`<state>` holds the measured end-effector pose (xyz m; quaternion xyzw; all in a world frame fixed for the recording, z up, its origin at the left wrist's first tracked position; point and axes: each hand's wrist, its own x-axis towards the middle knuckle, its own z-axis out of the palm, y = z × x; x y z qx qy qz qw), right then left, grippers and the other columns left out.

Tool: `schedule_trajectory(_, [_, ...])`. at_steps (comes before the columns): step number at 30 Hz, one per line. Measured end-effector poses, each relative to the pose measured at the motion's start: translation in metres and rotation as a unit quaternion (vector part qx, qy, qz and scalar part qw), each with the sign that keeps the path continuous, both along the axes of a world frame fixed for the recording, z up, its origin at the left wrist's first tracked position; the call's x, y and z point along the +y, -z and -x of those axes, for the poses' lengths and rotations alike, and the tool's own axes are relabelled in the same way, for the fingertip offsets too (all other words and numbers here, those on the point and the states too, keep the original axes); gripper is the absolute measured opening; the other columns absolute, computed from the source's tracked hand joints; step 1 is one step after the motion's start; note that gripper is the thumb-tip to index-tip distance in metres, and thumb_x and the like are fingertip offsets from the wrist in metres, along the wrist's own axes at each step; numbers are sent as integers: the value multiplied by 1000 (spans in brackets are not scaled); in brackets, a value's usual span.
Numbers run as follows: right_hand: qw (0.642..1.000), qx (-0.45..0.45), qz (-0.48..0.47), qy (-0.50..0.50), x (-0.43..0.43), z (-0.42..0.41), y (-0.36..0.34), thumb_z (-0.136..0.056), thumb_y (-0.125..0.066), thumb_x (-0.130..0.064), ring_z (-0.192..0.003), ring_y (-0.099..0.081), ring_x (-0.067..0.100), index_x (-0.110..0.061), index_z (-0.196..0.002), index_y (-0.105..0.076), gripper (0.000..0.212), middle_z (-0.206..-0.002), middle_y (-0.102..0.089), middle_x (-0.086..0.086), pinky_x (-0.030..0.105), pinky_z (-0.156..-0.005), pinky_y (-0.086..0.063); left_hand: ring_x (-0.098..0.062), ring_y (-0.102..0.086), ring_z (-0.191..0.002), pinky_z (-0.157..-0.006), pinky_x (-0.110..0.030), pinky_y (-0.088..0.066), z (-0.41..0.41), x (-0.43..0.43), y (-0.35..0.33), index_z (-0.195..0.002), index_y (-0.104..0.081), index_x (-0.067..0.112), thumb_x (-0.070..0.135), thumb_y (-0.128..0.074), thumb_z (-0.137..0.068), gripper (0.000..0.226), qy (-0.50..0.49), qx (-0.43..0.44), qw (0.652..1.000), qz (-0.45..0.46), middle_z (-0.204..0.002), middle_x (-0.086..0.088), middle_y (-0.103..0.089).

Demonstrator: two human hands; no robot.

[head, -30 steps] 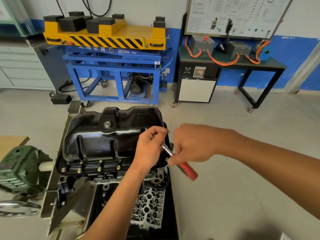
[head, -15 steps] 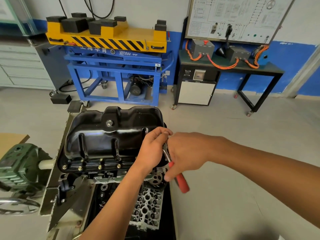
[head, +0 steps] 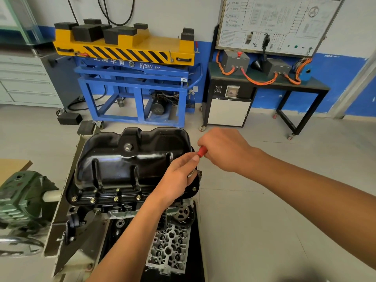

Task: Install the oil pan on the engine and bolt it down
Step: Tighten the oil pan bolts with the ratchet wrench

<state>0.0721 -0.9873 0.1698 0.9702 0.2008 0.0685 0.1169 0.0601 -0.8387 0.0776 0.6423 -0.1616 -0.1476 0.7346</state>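
Centre frame: left hand curls over the head of the ratchet at the right flange of the oil pan; right hand grips its red handle, pointing up-frame.

Black oil pan seated on engine, flange bolts in.

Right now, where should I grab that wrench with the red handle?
Grab the red handle, coming from the right, like the right hand does. It sticks out free past the edge of the oil pan, while the left hand wraps the metal end against the pan.
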Motion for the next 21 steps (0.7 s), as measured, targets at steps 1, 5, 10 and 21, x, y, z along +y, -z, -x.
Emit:
schedule_trajectory(1, [1000,6,-6,-4,-1,-1,2,-95,-60,-15,-78,-61,24,-23,-87,-56,12,-82,-54,-1,35,-62,-48,-6,-26,-49,-52,-23,-20,0,1,0,-121,-64,15,34,-49,-104,29,6,-3,1000,8,-55,10,-30])
schedule_trajectory(5, [999,24,-39,-24,-7,-5,3,-95,-59,-16,-86,-61,22,-26,-104,-65,14,-95,-59,-3,40,-71,-54,-10,-21,-51,-57,-36,-12,-4,3,1,-121,-60,6,41,-53,-94,45,22,1,1000,15,-56,8,-28])
schedule_trajectory(10, [996,42,-66,-33,-15,-8,2,-95,-58,-28,-86,-60,20,-25,-103,-68,12,-93,-61,-4,39,-70,-53,-10,-25,-52,-55,-32,-18,-8,3,3,-130,-59,16,41,-60,-90,47,19,-7,1000,2,-56,9,-33])
schedule_trajectory(21, [950,295,-97,-36,-12,20,-14,-88,-67,-50,-41,-39,11,-11,-54,-67,52,-39,-43,-5,17,-44,-33,-10,-40,-57,-57,-23,-35,-6,-3,8,-94,-71,17,24,-48,-105,26,-85,-54,995,-10,-61,4,-47])
